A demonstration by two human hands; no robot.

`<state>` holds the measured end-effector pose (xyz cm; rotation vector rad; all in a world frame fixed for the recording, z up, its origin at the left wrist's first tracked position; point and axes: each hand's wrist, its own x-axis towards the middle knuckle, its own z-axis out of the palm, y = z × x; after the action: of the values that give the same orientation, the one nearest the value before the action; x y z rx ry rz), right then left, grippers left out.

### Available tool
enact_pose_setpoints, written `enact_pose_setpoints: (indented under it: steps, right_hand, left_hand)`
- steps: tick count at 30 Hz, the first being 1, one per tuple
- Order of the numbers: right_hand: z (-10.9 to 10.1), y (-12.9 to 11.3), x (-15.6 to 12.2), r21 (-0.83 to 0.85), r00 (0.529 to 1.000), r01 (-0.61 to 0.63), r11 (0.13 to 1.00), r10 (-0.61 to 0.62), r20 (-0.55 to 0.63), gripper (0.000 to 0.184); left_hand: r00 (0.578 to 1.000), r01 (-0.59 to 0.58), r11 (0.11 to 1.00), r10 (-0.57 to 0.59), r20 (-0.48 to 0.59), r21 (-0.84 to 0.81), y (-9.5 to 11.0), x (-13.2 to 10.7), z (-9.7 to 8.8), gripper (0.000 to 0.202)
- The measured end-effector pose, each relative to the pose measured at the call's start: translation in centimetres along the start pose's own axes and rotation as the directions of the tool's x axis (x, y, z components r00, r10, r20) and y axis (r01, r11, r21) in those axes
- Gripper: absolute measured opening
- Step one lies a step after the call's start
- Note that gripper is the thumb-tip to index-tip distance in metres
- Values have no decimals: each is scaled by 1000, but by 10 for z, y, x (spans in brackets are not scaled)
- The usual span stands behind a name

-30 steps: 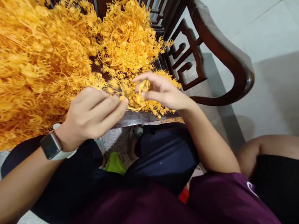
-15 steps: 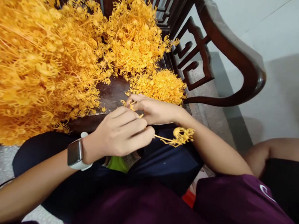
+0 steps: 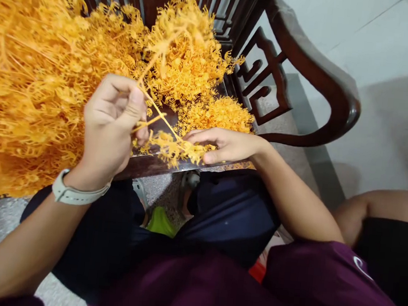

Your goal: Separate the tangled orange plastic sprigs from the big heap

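My left hand (image 3: 111, 120), with a pale watch strap on its wrist, is closed, thumb and index finger pinching the thin stem of a yellow artificial flower sprig (image 3: 160, 113). One blurred end of the sprig rises above the fingers; the stem slants down right to my right hand (image 3: 226, 145). There, curled fingers and thumb close around a small yellow flower cluster (image 3: 193, 152) at the bench's front edge. A second short yellow stem (image 3: 151, 121) sticks out by the left fingers. The right fingertips are partly hidden.
A big heap of yellow sprigs (image 3: 33, 88) covers the left of the dark wooden bench (image 3: 145, 166). Smaller piles, a back one (image 3: 188, 50) and a front one (image 3: 225, 114), lie near the curved armrest (image 3: 326, 78). Another person's knee (image 3: 394, 202) is at the right.
My left hand has moved up and left, away from my right hand, turning with the sprig's stem in its pinch. The right hand has shifted slightly and its thumb now shows.
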<state>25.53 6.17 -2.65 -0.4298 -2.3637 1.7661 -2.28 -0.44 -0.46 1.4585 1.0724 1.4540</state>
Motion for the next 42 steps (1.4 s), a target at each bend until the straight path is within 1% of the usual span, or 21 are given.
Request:
enact_pose_setpoints:
  steps: [4,6,8,10,12,14,16,18,20,21,24,27,29,30,32,34,36,37,39,41,42]
  right_hand:
    - [4,-4,0,32,997,-72,997,73,-36,43]
    - [6,-4,1,42,991,-71,997,76,-112,37]
    - [6,-2,0,79,969,-32,996,51,-242,34]
    - [5,0,0,143,917,-1,990,58,-395,37]
    - [3,1,0,242,842,5,970,126,-524,47]
    - [2,-1,2,346,779,-2,938,218,-587,58]
    - [2,-3,4,401,742,2,916,268,-614,64]
    - [4,-3,7,388,724,7,921,263,-638,61]
    - [8,-3,9,361,721,12,933,242,-649,53]
    - [9,-3,10,355,727,11,935,236,-645,50]
    - [11,-3,10,353,735,14,936,229,-638,48]
    - [9,-2,8,327,710,15,945,220,-669,52]
    - [7,-1,7,296,683,9,955,210,-700,55]
    - [6,0,6,274,669,4,962,201,-715,56]
    - [5,4,6,219,647,-9,976,173,-742,57]
    - [3,8,5,172,632,-31,985,153,-760,57]
    - [-1,13,6,140,600,-38,989,135,-788,56]
    - [-4,16,6,127,574,-33,991,123,-810,55]
    - [-11,22,6,104,510,-15,995,97,-855,53]
    - [-17,27,7,92,450,1,996,82,-889,52]
    - [-20,28,9,93,425,4,996,82,-902,53]
  left_hand:
    - [997,8,1000,-7,-79,11,-1,14,-12,32]
    - [997,40,999,-38,-64,34,-1,17,-17,34]
    - [997,66,997,-64,-33,44,-2,18,-21,31]
    - [997,81,995,-81,13,54,-5,17,-22,29]
    - [998,25,996,-29,56,83,-6,15,-21,29]
    - [987,-14,986,-13,162,168,-4,13,-19,25]
    - [955,-40,961,-44,294,274,0,11,-16,19]
    - [898,-44,923,-131,420,382,5,9,-14,16]
    - [849,-62,897,-182,495,437,8,8,-13,19]
    - [840,-63,894,-193,507,444,8,9,-14,20]
    - [862,-62,876,-195,468,479,4,12,-22,23]
    - [886,-164,736,-183,426,657,-7,14,-34,26]
    - [863,-275,657,-153,482,702,-13,14,-38,28]
    - [841,-321,649,-139,523,690,-14,13,-38,29]
    - [803,-358,687,-119,584,632,-10,11,-32,31]
    - [812,-334,734,-95,576,592,0,7,-23,35]
    - [840,-308,754,-70,539,579,9,4,-13,46]
    - [840,-316,753,-60,539,578,12,2,-8,50]
    - [807,-380,723,-46,588,577,14,-3,-1,51]
    - [757,-460,672,-45,652,580,11,-8,6,46]
    - [744,-492,642,-42,667,588,10,-11,10,44]
